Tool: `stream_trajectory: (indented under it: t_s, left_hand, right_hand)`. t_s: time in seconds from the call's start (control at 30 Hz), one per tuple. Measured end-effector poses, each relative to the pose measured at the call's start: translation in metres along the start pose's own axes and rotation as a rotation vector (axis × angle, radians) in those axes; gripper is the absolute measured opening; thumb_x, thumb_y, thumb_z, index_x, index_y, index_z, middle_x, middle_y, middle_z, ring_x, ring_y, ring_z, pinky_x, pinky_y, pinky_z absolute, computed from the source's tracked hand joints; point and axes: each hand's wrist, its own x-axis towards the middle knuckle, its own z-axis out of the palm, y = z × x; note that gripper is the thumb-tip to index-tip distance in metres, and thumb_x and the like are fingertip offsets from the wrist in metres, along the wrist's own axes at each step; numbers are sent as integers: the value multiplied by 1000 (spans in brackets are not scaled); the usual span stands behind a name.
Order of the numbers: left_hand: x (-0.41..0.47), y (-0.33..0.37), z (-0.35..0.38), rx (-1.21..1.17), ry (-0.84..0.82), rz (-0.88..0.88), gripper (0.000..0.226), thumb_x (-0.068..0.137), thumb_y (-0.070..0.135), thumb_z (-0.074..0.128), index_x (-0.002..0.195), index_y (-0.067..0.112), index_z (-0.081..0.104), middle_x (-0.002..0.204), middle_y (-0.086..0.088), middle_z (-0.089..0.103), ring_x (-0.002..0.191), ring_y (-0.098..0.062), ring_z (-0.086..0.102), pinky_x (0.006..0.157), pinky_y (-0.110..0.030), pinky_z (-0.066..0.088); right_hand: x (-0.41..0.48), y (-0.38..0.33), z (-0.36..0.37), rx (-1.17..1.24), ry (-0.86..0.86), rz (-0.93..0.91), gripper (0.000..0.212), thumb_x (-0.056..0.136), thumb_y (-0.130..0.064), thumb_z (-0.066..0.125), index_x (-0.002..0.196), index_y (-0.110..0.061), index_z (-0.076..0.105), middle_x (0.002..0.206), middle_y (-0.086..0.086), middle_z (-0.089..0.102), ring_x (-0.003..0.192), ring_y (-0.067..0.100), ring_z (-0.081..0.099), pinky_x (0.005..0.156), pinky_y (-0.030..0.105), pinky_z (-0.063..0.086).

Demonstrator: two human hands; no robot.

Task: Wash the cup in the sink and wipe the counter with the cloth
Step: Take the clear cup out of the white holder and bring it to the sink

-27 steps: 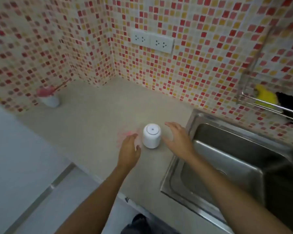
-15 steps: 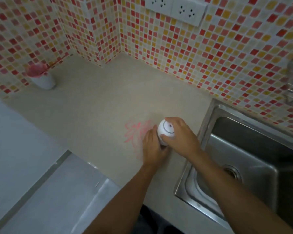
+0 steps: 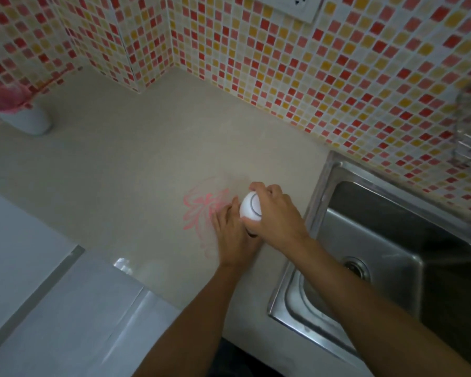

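1. A white cup [image 3: 250, 208] is sitting upside down on the beige counter [image 3: 125, 170], its ringed base facing up; it is lying just left of the steel sink [image 3: 392, 240].
2. The right hand [image 3: 276, 216] is wrapping over the cup from the sink side, fingers curling across the top edge and thumb pressing the near side; it is grasping the cup.
3. The left hand [image 3: 234, 238] is closing in from the left, its fingers lying against the cup's lower side; it is sharing the hold on the cup.
4. A pink stain [image 3: 201, 210] is spreading over the counter just left of the cup, partly running under the left hand; a thin ring-shaped trace is arching above it.
5. A white holder [image 3: 29, 121] carrying something pink is standing in the far left corner, well apart from the hands; what the pink thing is cannot be told.
6. A mosaic wall [image 3: 310, 77] of red, yellow and white tiles is backing the counter; a white socket plate [image 3: 288, 5] is showing at the top edge.
7. The sink basin is showing a round drain [image 3: 356, 268].
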Motion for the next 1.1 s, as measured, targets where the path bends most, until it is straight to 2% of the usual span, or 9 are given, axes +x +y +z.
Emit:
stream_trajectory:
  t_s: [0.1,0.3,0.47,0.6,0.77,0.83,0.93,1.03,1.1]
  left_hand:
    - [-3,-3,2,0,-18,-17,83,70,57,48,141,14,41,141,0,44,127,-24,40,118,-39,3]
    - [-3,-1,4,-55,2,-52,88,70,53,55,143,7,33,142,-5,45,127,-27,38,117,-34,-2]
    - [-3,-1,2,-59,39,-41,87,68,50,59,141,7,36,136,-4,49,123,-27,42,116,-32,5]
    - [-2,-1,1,-59,33,-3,81,69,54,56,137,10,42,128,-3,53,118,-27,46,115,-41,19]
    - [-3,-4,7,-24,19,-24,94,70,64,57,140,4,39,137,-9,50,126,-31,44,112,-52,23]
    - [-4,-3,5,-28,21,-41,102,68,68,58,141,2,36,139,-13,48,128,-33,42,113,-53,22]
    - [-5,-1,3,10,36,-6,101,67,67,63,142,6,32,139,-14,48,128,-32,40,115,-53,20]
    - [-6,2,0,22,42,21,96,68,62,68,139,9,31,138,-11,48,126,-30,37,114,-53,22]
    - [-5,5,-2,16,45,29,89,68,58,73,135,11,37,134,-8,50,125,-30,38,111,-55,26]
  right_hand:
    - [1,2,-2,2,-55,-35,68,76,-39,67,136,-36,35,130,6,40,109,34,46,87,41,48]
    - [10,6,-8,0,-149,-129,69,73,-31,68,133,-39,36,130,1,36,108,31,42,84,41,48]
    - [16,9,-16,-22,-233,-196,78,69,-25,70,135,-42,31,131,-3,35,107,28,41,82,42,49]
    - [18,7,-27,-182,-319,-394,78,75,-11,65,136,-43,30,131,-4,36,105,27,43,78,43,51]
    - [27,5,-57,-217,-385,-465,87,72,-13,70,142,-42,26,132,-2,36,108,26,44,84,43,49]
    - [29,3,-76,-179,-374,-455,90,69,-16,72,144,-38,29,132,-2,37,110,25,46,88,42,48]
    - [29,7,-107,-119,-258,-396,86,68,-26,78,142,-31,36,134,1,33,112,23,48,92,32,45]
    - [29,26,-123,-43,-103,-194,79,68,-36,80,135,-29,40,131,5,32,103,25,54,84,29,45]
    - [29,46,-118,68,-31,-51,72,68,-42,80,127,-28,41,125,5,41,100,23,55,81,33,49]
